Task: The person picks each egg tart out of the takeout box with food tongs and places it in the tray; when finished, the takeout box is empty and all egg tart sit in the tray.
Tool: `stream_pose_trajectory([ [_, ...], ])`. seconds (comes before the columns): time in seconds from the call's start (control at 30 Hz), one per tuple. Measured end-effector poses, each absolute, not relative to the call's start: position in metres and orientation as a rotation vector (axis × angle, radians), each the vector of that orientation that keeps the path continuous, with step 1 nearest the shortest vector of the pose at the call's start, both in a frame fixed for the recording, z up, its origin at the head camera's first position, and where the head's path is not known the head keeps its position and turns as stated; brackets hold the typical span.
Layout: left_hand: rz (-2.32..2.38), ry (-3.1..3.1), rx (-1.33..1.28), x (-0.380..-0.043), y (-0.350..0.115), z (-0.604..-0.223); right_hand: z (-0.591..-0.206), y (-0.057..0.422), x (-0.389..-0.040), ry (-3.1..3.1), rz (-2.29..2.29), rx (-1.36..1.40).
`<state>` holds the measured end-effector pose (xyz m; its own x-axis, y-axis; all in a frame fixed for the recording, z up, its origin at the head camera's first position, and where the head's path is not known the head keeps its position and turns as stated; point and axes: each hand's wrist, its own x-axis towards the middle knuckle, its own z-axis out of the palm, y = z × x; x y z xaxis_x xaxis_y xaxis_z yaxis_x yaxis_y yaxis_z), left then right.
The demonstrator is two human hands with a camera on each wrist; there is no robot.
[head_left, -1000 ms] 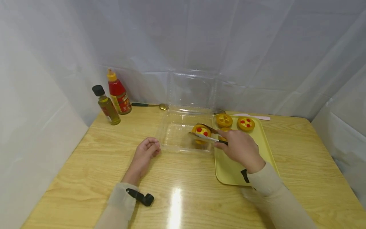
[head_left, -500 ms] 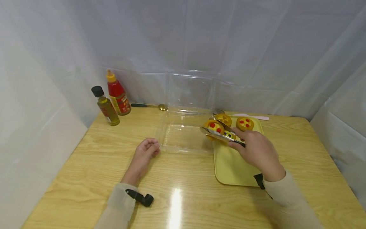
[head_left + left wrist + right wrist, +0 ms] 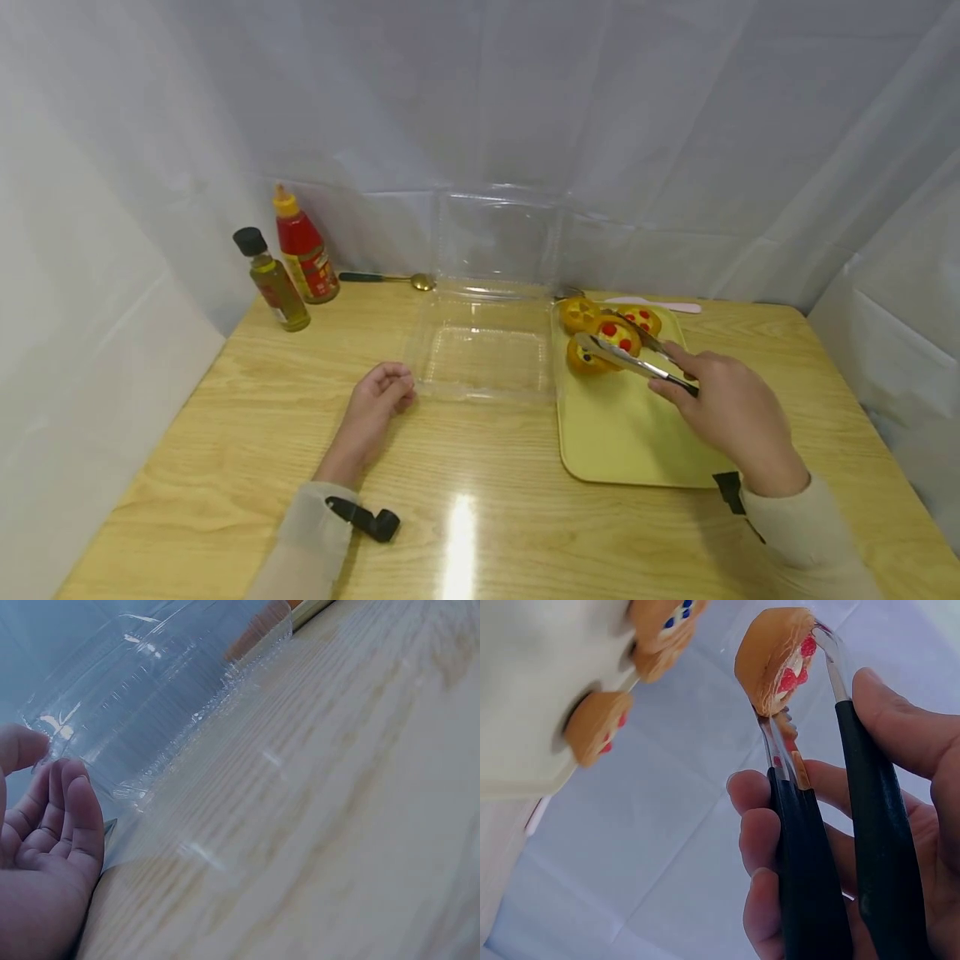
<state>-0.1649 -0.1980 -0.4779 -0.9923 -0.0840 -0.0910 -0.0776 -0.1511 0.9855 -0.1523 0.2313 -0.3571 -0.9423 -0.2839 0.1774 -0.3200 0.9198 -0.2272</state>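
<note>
My right hand (image 3: 738,408) grips black-handled metal tongs (image 3: 626,358). The tongs clasp a small tart with red toppings (image 3: 776,660), held up over the yellow tray (image 3: 622,450). Behind and under it, several other tarts sit at the tray's far end: a plain-topped tart (image 3: 579,315), a red-topped tart (image 3: 642,317) and a tart with dark blue dots (image 3: 676,615). My left hand (image 3: 378,404) rests on the table at the near left corner of an open clear plastic container (image 3: 483,390). Its thumb and fingertips pinch the container's rim in the left wrist view.
An oil bottle (image 3: 273,287) and a red sauce bottle (image 3: 306,250) stand at the back left. A gold spoon with a dark handle (image 3: 390,280) lies behind, left of the container's raised lid. A pink utensil (image 3: 678,307) lies behind the tray. White sheeting hangs around the table.
My right hand has moved right with the tongs, carrying the red-topped tart from over the container to over the tray. My left hand has stayed at the container's corner.
</note>
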Motion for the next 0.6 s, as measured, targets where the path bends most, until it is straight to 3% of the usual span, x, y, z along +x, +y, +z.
stream_pose_trajectory([
  [0.6,-2.405,-1.993,0.183,-0.164,-0.198,-0.479,-0.382,0.272,-0.158,-3.064,0.359,0.314],
])
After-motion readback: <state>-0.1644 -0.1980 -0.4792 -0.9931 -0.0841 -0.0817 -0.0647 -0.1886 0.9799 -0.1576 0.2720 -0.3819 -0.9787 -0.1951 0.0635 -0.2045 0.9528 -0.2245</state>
